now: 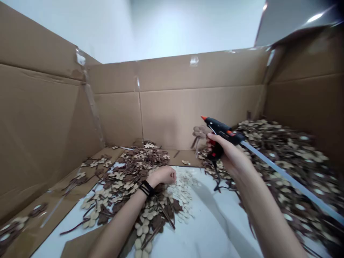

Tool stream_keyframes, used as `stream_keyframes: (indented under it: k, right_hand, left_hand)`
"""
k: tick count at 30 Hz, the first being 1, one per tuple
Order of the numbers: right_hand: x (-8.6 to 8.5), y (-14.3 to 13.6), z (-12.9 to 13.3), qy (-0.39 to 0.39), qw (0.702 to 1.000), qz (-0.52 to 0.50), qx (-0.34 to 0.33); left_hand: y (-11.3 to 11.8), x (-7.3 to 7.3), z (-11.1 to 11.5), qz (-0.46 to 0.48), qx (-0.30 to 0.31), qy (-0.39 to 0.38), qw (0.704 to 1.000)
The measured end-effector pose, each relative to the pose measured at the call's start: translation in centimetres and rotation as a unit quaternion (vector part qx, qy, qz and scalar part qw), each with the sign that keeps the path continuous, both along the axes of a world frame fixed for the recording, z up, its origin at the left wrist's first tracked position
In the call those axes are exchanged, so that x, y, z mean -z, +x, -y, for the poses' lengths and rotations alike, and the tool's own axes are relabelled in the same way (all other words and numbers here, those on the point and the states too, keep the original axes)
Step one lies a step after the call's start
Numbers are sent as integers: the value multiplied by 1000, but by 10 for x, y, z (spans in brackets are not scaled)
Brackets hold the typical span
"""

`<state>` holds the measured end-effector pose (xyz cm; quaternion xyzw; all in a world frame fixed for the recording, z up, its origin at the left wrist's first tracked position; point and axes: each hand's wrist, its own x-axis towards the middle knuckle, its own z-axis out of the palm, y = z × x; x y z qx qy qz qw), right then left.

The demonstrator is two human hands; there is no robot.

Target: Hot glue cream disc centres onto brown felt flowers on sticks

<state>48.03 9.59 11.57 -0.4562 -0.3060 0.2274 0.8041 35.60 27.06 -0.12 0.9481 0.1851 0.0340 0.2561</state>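
My right hand point(228, 148) is wrapped round the handle of a black hot glue gun point(220, 126) with an orange tip pointing up and left. A long translucent glue stick point(285, 175) sticks out of its back. By the fingers of this hand hangs a flower-shaped piece point(199, 132) with dangling strips, seemingly pinched along with the gun. My left hand point(164, 175), a black band on its wrist, is closed low over the white board point(212, 218), beside small pale pieces point(185, 191). Its fingertips are turned away, so what they hold is hidden.
Brown and cream flower-shaped pieces lie heaped on the left point(118, 182), with a larger heap on the right point(290, 154). Tall cardboard walls point(199, 107) enclose the work area on three sides. A loose glue stick point(55, 209) lies at left. The gun's black cord point(218, 179) trails down.
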Motion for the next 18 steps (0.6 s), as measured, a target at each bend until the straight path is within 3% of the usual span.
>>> stream_keyframes:
  k: [4,8,10,13,16,18]
  right_hand:
    - [3,-5,-5,-47,998,47,16]
    - [10,-12,-11,-79,994,63,44]
    - [14,-16,-15,-101,992,66,38]
    - [17,-22,-19,-116,990,82,22]
    - [17,-26,-22,-113,991,77,6]
    - [15,-28,-22,-120,990,75,2]
  left_hand:
    - [-8,-29,0,108,-13,-49,993]
    - [-16,-64,17,234,-20,-122,964]
    - [-19,-77,28,318,-15,-221,922]
    - [-23,-89,41,413,5,-390,823]
    - [-26,-96,48,446,15,-475,758]
    - [-28,-99,51,450,23,-512,731]
